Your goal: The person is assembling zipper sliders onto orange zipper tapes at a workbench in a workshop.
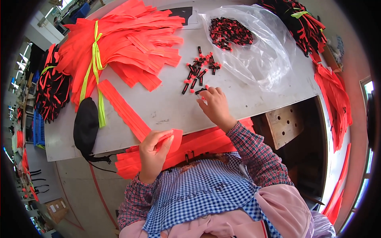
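My left hand (pixel 152 152) is closed around the end of a bright orange-red zipper strip (pixel 125 111), which stretches away over the table toward a large bundle. Its folded end sticks up between thumb and fingers. My right hand (pixel 216 105) reaches to the near edge of a scattered pile of small zipper sliders (pixel 196 71) with black pulls and red heads. Thumb and forefinger pinch at one zipper slider (pixel 201 91), partly hidden by the fingertips. More orange-red strips (pixel 190 148) lie across my lap against the table edge.
A big bundle of orange-red strips (pixel 127 47), bound with a yellow-green tie (pixel 95 59), covers the far left. Beside it lies a black pouch-like object (pixel 86 123). A clear plastic bag (pixel 262 59) holds many sliders (pixel 230 33). Black-and-red bundles (pixel 51 91) flank the table. An open compartment (pixel 301 146) is at right.
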A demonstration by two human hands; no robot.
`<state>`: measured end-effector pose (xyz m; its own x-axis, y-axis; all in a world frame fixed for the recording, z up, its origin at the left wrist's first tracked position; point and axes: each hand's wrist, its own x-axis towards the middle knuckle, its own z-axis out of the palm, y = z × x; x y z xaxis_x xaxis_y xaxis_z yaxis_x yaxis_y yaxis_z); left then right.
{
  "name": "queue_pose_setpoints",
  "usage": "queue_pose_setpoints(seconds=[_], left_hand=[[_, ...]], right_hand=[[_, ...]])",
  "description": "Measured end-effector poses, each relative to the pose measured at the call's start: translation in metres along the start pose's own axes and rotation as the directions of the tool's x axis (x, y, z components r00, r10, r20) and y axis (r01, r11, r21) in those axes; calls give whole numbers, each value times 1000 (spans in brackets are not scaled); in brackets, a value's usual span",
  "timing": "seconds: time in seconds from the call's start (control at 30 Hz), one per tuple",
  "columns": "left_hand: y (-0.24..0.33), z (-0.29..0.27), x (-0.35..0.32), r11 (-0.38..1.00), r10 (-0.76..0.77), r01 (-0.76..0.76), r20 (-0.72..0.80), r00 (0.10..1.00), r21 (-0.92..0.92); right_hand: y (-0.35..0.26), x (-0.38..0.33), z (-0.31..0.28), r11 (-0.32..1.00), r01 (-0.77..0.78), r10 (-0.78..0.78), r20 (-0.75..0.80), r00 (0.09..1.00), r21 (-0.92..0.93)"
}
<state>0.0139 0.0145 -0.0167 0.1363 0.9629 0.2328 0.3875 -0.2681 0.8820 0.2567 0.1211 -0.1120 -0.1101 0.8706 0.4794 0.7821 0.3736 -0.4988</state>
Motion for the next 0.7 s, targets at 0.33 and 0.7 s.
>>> queue_pose_setpoints(seconds=[0.33, 0.7], left_hand=[[-3, -3, 0, 998, -56, 56, 1, 998, -5], [7, 3, 15, 999, -17, 18, 31, 999, -35]], right_hand=[[0, 1, -35, 985, 28, -81, 315, 946, 170], [34, -45, -176, 995, -102, 92, 596, 798, -16]])
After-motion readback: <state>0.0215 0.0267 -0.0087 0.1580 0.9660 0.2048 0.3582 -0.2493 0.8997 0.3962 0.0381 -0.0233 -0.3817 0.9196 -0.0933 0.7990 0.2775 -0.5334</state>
